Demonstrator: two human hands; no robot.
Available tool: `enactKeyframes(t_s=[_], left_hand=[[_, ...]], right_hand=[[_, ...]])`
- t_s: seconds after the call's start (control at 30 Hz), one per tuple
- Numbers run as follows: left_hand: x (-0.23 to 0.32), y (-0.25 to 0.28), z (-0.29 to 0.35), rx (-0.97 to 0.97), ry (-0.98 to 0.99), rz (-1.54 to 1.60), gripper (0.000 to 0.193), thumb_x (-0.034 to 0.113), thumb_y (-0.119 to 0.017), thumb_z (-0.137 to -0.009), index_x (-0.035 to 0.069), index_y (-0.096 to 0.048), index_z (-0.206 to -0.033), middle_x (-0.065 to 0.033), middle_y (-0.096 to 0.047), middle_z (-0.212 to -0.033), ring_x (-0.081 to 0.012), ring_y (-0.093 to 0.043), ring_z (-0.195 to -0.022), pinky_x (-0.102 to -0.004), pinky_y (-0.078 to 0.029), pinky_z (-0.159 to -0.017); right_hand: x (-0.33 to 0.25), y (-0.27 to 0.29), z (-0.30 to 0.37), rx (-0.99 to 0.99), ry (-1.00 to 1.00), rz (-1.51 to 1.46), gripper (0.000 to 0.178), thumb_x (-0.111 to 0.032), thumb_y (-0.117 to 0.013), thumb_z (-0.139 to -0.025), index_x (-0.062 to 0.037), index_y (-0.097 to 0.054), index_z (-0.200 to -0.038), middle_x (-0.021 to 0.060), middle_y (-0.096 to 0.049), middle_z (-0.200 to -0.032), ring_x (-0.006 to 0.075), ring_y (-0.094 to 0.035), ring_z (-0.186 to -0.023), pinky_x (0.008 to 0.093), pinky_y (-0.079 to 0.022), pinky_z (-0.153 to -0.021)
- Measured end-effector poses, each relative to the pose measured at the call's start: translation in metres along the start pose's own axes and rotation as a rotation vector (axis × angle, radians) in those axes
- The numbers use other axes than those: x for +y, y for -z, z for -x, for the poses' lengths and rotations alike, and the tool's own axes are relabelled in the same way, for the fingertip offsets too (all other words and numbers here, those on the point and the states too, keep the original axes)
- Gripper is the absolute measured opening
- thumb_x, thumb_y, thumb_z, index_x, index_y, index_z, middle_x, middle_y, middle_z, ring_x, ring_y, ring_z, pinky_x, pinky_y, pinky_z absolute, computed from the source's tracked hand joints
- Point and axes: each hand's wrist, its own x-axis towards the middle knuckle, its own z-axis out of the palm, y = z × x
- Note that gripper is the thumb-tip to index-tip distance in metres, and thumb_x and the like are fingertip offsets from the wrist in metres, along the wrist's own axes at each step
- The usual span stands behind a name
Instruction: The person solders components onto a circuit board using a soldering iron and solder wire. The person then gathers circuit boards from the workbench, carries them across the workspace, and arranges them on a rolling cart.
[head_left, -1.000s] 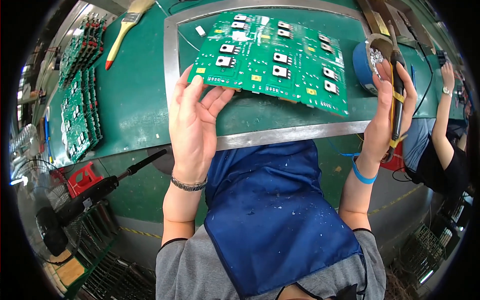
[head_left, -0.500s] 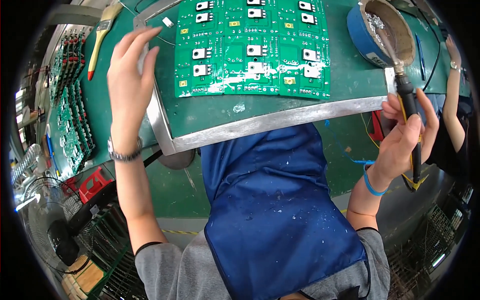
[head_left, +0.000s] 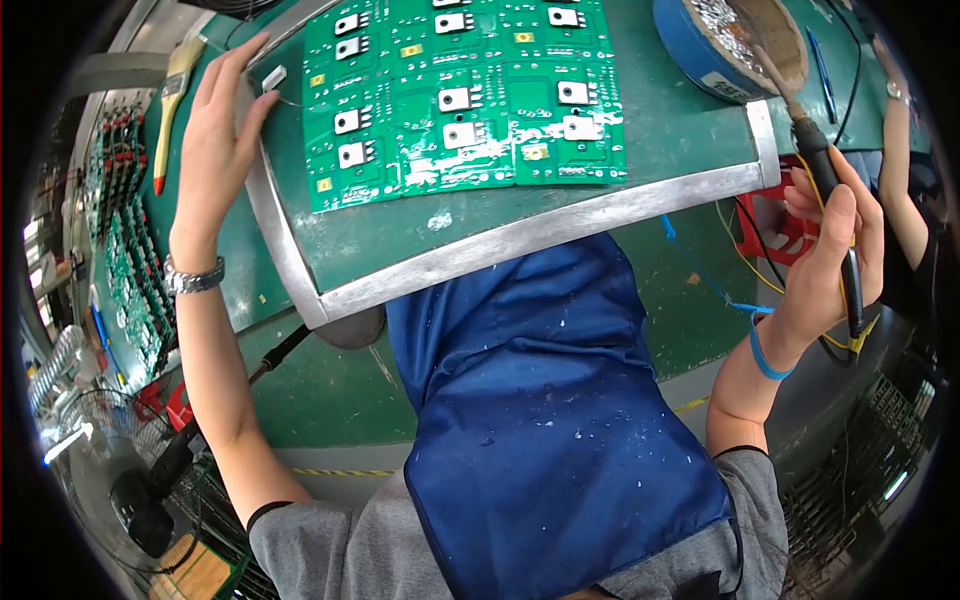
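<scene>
Green fills most of the view: a panel of green printed circuit boards [head_left: 465, 95] carrying white square components lies flat on a green work mat framed by a dull silver metal edge [head_left: 520, 240]. The person's left hand [head_left: 215, 150] is spread open with long straight fingers, its fingertips resting on the metal frame at the panel's left corner, just beside a small white component [head_left: 272, 77]. A metal bracelet watch [head_left: 195, 278] sits on that wrist. The right hand [head_left: 830, 250] is closed around the black handle of a soldering iron [head_left: 825, 175], held upright off the right end of the frame, its thin tip pointing up toward a round blue tin of solder dross [head_left: 725, 45] at the mat's upper right. A blue wrist strap [head_left: 760, 350] circles that wrist. A dark blue apron [head_left: 540, 430] speckled with white hangs below the frame. To the far left lie a yellow-handled brush [head_left: 172, 100] and rows of further green boards [head_left: 120, 250]. Another person's arm [head_left: 895, 150] shows at the right rim.
</scene>
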Motion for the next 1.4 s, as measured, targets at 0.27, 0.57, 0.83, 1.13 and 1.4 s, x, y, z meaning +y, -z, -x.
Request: enactKeyframes(t_s=[0.27, 0.57, 0.83, 1.13, 1.4], left_hand=[[-0.007, 0.005, 0.005, -0.095, 0.021, 0.019, 0.027, 0.008, -0.064, -0.082, 0.004, -0.059, -0.109, -0.0115, -0.061, -0.103, -0.0275, -0.057, -0.099, -0.0344, -0.045, -0.085], [-0.012, 0.019, 0.007, -0.186, -0.038, -0.133, 0.01, 0.007, -0.058, -0.087, 0.0, -0.056, -0.095, -0.0103, -0.054, -0.083, -0.0245, -0.054, -0.076, -0.033, -0.043, -0.068], [0.073, 0.063, 0.028, -0.221, 0.286, 0.203, 0.005, 0.0, -0.059, -0.082, 0.0, -0.063, -0.086, -0.0029, -0.051, -0.076, -0.0124, -0.043, -0.059, -0.0231, -0.034, -0.052], [0.176, 0.0, 0.035, -0.268, 0.033, 0.617, 0.03, 0.002, -0.075, -0.061, 0.01, -0.074, -0.09, 0.0015, -0.052, -0.073, -0.0109, -0.05, -0.053, -0.0247, -0.04, -0.044], [0.191, -0.014, 0.011, -0.176, 0.024, 0.521, 0.041, -0.006, -0.069, -0.059, 0.01, -0.072, -0.096, -0.0029, -0.054, -0.083, -0.0123, -0.055, -0.061, -0.0252, -0.043, -0.047]], right_hand=[[-0.007, 0.006, 0.007, -0.023, -0.059, -0.033, 0.03, -0.016, -0.054, -0.092, 0.0079, -0.06, -0.108, 0.019, -0.067, -0.084, 0.0176, -0.066, -0.068, 0.0244, -0.053, -0.065], [-0.014, 0.013, 0.013, -0.098, -0.061, -0.098, 0.04, -0.025, -0.057, -0.088, 0.0081, -0.055, -0.111, 0.0192, -0.067, -0.08, 0.0178, -0.064, -0.061, 0.0248, -0.052, -0.061], [-0.015, 0.022, 0.017, -0.145, -0.07, -0.084, 0.047, -0.037, -0.067, -0.083, 0.0052, -0.055, -0.1, 0.0135, -0.062, -0.072, 0.0185, -0.063, -0.059, 0.0249, -0.051, -0.057], [0.001, 0.033, 0.019, -0.366, 0.181, -0.127, 0.042, -0.041, -0.073, -0.079, -0.0014, -0.062, -0.089, 0.0073, -0.06, -0.061, 0.0194, -0.059, -0.049, 0.0275, -0.048, -0.047], [-0.002, 0.043, 0.016, -0.5, 0.185, -0.078, 0.032, -0.032, -0.073, -0.081, -0.0022, -0.064, -0.092, 0.0064, -0.061, -0.063, 0.02, -0.061, -0.051, 0.0283, -0.05, -0.048]])
